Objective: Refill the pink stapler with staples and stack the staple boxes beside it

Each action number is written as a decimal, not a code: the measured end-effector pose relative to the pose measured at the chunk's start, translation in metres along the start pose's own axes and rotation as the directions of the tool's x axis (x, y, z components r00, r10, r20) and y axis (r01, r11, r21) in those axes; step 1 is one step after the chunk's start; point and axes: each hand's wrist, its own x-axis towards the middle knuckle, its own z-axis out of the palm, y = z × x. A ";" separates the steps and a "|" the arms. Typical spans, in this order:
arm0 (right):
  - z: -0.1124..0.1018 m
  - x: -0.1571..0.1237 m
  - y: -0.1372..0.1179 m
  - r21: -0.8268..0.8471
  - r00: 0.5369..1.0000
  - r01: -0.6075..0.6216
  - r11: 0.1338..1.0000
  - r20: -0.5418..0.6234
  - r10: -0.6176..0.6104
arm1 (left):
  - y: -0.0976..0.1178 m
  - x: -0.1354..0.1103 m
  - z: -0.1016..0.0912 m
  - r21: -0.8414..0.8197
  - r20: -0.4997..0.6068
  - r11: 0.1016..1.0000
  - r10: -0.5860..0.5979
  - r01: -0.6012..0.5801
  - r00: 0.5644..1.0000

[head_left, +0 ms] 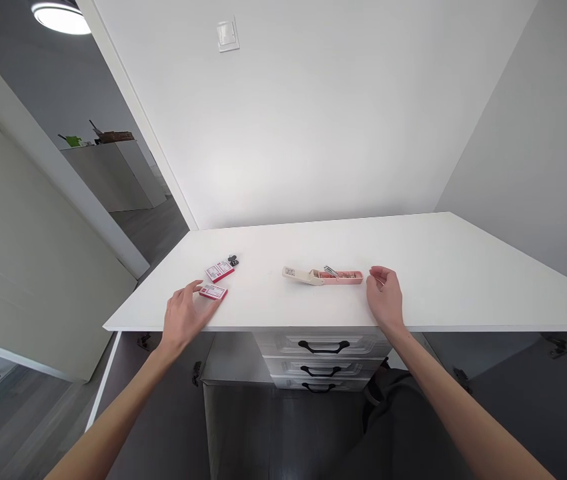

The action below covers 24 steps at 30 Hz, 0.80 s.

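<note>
My left hand (182, 319) is at the left front of the white tabletop, thumb and index finger closed around a small red-and-white box (213, 291). Just behind that box lies another red-and-white box (220, 271), with a small dark object (233, 260) at its far corner. A long narrow case (341, 279), pink with a cream lid (302, 275) swung out to the left, lies open in the middle. Small metal items, too small to name, are inside, and a shiny metal piece (331, 271) sticks up. My right hand (385, 298) rests beside the case's right end, fingers loosely curled, nothing visible in them.
The white tabletop (443, 267) meets a wall with a light switch (227, 35). Below its front edge are drawers with black handles (323, 347), and cabinet doors stand open on both sides. A doorway on the left shows another counter (108, 177).
</note>
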 end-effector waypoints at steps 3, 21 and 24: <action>-0.004 -0.003 -0.003 -0.003 1.000 -0.006 1.000 -0.005 0.006 | 0.022 -0.005 0.005 0.013 -0.009 0.999 0.047 -0.046 0.999; -0.009 -0.019 -0.034 0.082 0.939 0.090 0.993 0.324 -0.112 | 0.096 0.006 0.036 -0.485 0.238 0.859 0.311 -0.165 0.920; -0.012 -0.014 -0.043 0.101 0.828 0.020 0.995 0.556 -0.073 | 0.127 0.003 0.043 -0.591 0.272 0.793 0.367 -0.147 0.889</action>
